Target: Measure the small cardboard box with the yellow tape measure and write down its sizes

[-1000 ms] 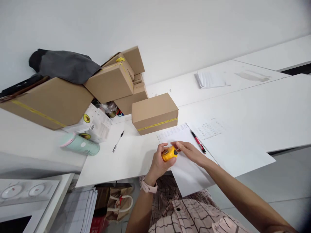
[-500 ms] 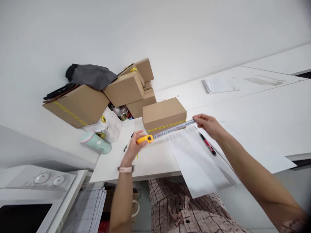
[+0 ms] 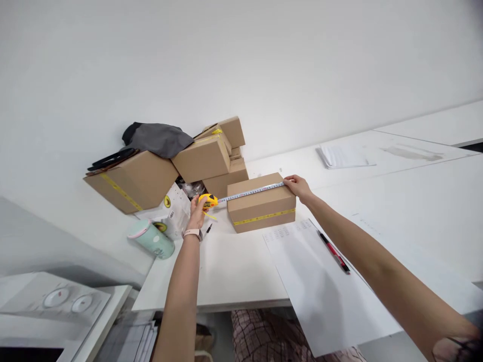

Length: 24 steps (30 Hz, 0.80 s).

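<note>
My left hand is closed round a yellow tape measure case, held just left of a brown cardboard box with a yellow strip round it. The tape blade is stretched across the top of that box. My right hand pinches the blade's end at the box's right top edge. A pale watch sits on my left wrist.
Several larger cardboard boxes are stacked behind, with a grey cloth on top. A mint bottle lies at the left beside a white carton. Paper sheets, a red pen and a black pen lie on the white table.
The tape has been pulled out of its case. Both hands have risen from the paper and now hold the blade across the top of the box.
</note>
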Available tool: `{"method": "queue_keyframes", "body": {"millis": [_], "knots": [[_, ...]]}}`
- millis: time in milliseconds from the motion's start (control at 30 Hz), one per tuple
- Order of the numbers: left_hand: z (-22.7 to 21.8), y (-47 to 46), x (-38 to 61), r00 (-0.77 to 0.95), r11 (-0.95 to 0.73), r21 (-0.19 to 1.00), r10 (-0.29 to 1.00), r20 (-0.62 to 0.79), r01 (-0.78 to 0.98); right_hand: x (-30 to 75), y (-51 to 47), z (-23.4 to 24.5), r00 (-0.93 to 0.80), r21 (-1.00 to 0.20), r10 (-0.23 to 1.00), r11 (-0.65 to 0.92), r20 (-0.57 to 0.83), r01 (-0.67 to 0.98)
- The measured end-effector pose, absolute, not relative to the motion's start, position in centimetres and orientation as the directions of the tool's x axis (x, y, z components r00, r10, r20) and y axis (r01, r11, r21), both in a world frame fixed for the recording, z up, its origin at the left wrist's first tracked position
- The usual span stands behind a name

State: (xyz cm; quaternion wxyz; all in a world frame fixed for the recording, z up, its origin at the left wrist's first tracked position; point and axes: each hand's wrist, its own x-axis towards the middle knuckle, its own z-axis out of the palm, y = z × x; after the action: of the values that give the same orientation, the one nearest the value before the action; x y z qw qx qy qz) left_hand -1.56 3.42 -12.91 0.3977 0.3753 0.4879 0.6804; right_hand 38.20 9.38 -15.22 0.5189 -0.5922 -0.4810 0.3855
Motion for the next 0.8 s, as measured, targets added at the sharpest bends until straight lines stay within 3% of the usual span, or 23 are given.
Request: {"method": "queue_keyframes", "body": {"millis": [267,600,700,800], "knots": [[-14.4,5.5,1.4,-0.357,-0.21,0.907,0.931,0.072,-0.365,36.5,8.3,-14.7,0.169,-0.976,0.977,-0.156,-0.13,0.154],[-14.8,5.3,2.5,-0.343,-0.182,0.884,0.939,0.027,-0.43,36.6,9.0,-15.6,0.194,-0.977,0.966,-0.19,-0.168,0.098],[-14.7,5.3,3.0,-0.376,-0.189,0.894,0.926,0.025,-0.406,36.4,8.5,-15.6,0.147,-0.976,0.965,-0.22,-0.219,-0.01],[-14.6,5.1,3.4,-0.397,-0.188,0.902,0.918,0.02,-0.389,35.9,7.7,-15.7,-0.007,-0.919,0.947,-0.313,-0.321,-0.241]]}}
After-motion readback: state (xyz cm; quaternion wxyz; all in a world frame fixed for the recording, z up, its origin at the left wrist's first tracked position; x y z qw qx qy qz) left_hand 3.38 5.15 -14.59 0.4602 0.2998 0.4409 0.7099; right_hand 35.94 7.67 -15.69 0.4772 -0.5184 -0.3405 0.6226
